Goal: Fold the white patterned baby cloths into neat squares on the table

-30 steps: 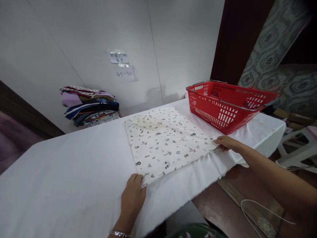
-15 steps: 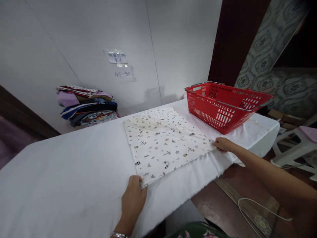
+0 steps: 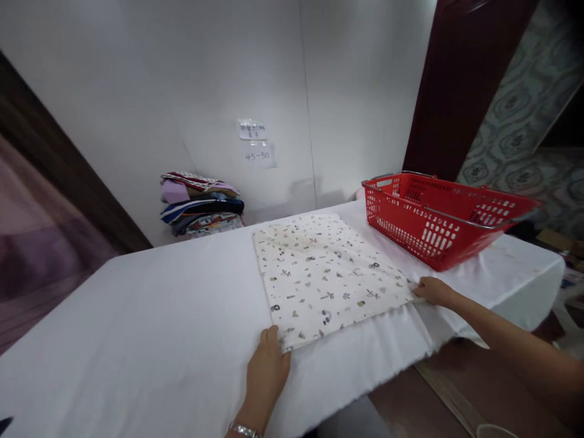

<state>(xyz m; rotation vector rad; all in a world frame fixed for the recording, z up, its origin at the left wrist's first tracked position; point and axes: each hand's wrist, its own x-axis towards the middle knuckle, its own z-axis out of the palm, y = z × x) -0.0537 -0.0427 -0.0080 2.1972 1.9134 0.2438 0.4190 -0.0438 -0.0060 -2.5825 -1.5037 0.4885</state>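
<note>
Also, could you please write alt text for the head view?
The left hand and right hand hold the near corners of a patterned cloth spread on a white-covered table. A red basket stands beyond the right hand; folded fabrics are stacked by the wall.

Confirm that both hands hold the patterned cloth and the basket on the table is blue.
Not blue: the head view shows the basket on the table is red. The left hand and right hand do hold the patterned cloth.

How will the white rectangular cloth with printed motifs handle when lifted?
Likely floppy: soft ripples cross the white rectangular cloth. Probably light, since it looks thin. Its far edge would probably sag, as the left hand and right hand hold only near corners.
</note>
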